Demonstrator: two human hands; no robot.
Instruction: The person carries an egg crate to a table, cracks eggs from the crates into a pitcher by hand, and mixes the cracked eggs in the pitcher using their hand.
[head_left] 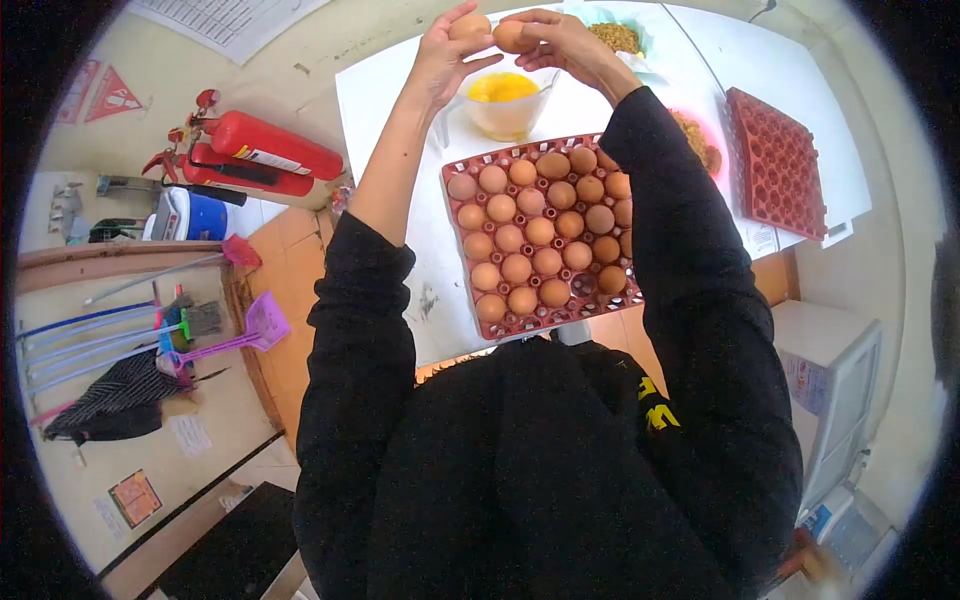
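Note:
My left hand (pixel 443 55) holds a brown egg (pixel 470 27) above the far side of the white table (pixel 425 300). Close beside it, my right hand (pixel 565 45) has its fingers around another brown egg (pixel 513 38). Below both hands is a translucent bowl (pixel 505 122) with yellow beaten or broken egg (pixel 503 87) in it. Between my forearms lies a red egg tray (pixel 462 168) filled with rows of brown eggs; an empty cup shows near its front right, and my right sleeve hides part of its right side.
A stacked red tray (pixel 780 165) lies at the right of the table. Near it are a pink plate (pixel 722 135) with brown food and a green-lined container (pixel 645 62) of crumbly food. Red fire extinguishers (pixel 275 145) stand left of the table.

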